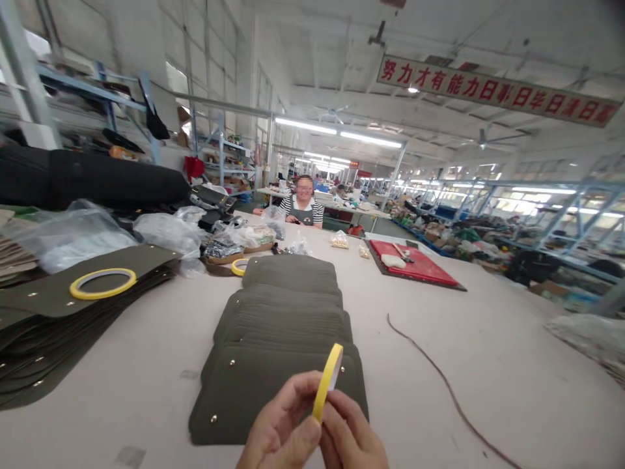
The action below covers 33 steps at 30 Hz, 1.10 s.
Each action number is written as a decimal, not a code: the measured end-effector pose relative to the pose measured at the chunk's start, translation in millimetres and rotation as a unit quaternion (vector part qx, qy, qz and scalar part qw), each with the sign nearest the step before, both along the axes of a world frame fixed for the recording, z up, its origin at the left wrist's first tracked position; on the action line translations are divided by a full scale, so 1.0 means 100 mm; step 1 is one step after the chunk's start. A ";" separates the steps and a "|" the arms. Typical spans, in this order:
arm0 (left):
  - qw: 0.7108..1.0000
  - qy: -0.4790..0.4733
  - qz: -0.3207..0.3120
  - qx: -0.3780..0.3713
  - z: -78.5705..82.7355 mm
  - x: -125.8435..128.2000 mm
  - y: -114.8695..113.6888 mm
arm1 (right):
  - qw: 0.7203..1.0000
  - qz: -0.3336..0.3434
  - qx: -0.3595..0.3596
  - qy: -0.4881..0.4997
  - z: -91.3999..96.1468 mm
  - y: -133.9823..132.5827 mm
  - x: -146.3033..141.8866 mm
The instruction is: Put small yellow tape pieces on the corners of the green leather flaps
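Observation:
A roll of narrow yellow tape [323, 389] is held upright, nearly edge-on, at the bottom middle of the head view. My left hand [286, 423] pinches it from the left between thumb and fingers. On the other side my right hand [352, 433] has its curled fingers against the roll's lower part; its thumb is hidden. Beneath and beyond both hands lies an overlapping row of dark olive panels [288, 319] with rounded corners. Small shiny metal studs [213, 419] show on the nearest panel.
More olive panels [92, 326] are stacked at left, with another yellow tape roll [81, 292] on top. Plastic bags [168, 234] lie behind them. A brown cord [439, 371] and a red board [415, 264] are on the table's right. Across the table is a person in stripes [316, 213].

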State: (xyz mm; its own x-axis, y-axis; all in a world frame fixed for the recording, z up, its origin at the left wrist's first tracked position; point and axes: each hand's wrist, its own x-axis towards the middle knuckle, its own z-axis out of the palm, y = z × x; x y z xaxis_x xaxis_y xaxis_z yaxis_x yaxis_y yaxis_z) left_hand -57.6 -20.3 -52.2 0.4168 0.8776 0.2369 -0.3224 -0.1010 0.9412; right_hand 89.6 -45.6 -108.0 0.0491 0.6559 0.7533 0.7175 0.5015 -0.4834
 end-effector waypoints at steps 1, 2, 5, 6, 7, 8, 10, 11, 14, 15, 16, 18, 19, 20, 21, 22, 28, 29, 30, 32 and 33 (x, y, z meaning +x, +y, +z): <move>1.000 0.003 -0.018 -0.019 0.03 -0.01 0.01 | 1.000 0.001 -0.009 0.006 -0.02 -0.02 0.01; 0.999 0.008 -0.031 -0.038 0.05 -0.01 0.02 | 1.000 0.001 -0.017 0.012 -0.03 -0.03 0.02; 0.995 0.024 -0.048 -0.083 0.11 0.02 0.04 | 0.998 0.010 -0.046 0.031 -0.06 -0.06 0.04; 0.994 0.028 -0.054 -0.089 0.12 0.03 0.04 | 0.998 0.017 -0.053 0.034 -0.06 -0.07 0.05; 0.994 0.031 -0.060 -0.090 0.13 0.05 0.04 | 0.998 0.027 -0.056 0.033 -0.05 -0.08 0.07; 0.993 0.033 -0.065 -0.088 0.14 0.07 0.04 | 0.997 0.037 -0.055 0.029 -0.04 -0.09 0.09; 0.994 0.047 -0.067 -0.072 0.17 0.08 0.02 | 0.998 0.054 -0.042 0.012 0.00 -0.13 0.13; 0.995 0.066 -0.061 -0.053 0.18 0.07 0.02 | 0.998 0.053 -0.036 0.010 0.04 -0.16 0.16; 0.981 0.186 -0.034 0.052 0.19 0.01 0.01 | 0.994 0.017 -0.062 0.088 0.17 -0.24 0.24; 0.967 0.234 -0.018 0.101 0.18 -0.01 0.01 | 0.989 0.011 -0.083 0.123 0.23 -0.26 0.26; 0.949 0.275 0.000 0.152 0.17 -0.03 0.02 | 0.983 0.013 -0.105 0.147 0.29 -0.27 0.27; 0.911 0.332 0.034 0.242 0.13 -0.05 0.01 | 0.980 0.041 -0.140 0.134 0.39 -0.28 0.29; 0.892 0.350 0.048 0.280 0.10 -0.04 0.01 | 0.982 0.056 -0.147 0.107 0.43 -0.27 0.29; 0.876 0.363 0.056 0.311 0.08 -0.04 0.01 | 0.983 0.067 -0.152 0.075 0.46 -0.26 0.29; 0.864 0.372 0.060 0.334 0.05 -0.03 0.01 | 0.984 0.072 -0.153 0.048 0.48 -0.25 0.28; 0.855 0.379 0.062 0.350 0.03 -0.03 0.01 | 0.985 0.075 -0.150 0.028 0.48 -0.24 0.28; 0.837 0.392 0.068 0.375 -0.03 -0.03 0.00 | 0.991 0.070 -0.113 0.001 0.41 -0.19 0.21; 0.839 0.391 0.068 0.373 -0.03 -0.04 0.00 | 0.992 0.065 -0.108 -0.001 0.41 -0.19 0.21; 0.840 0.390 0.068 0.371 -0.04 -0.04 0.00 | 0.993 0.061 -0.104 -0.004 0.41 -0.18 0.20; 0.842 0.390 0.072 0.366 -0.05 -0.05 -0.01 | 0.994 0.059 -0.093 -0.011 0.42 -0.18 0.19; 0.841 0.390 0.075 0.366 -0.06 -0.05 -0.01 | 0.994 0.059 -0.087 -0.015 0.42 -0.17 0.18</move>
State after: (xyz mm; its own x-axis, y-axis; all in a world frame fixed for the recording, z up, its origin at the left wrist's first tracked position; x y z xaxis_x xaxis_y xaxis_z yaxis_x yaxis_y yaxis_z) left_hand -62.7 -21.1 -58.3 0.5939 0.6721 0.4423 0.4335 -0.7304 0.5277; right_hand 107.8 -62.5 -65.6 -0.0570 0.7768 0.6272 0.6735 0.4937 -0.5502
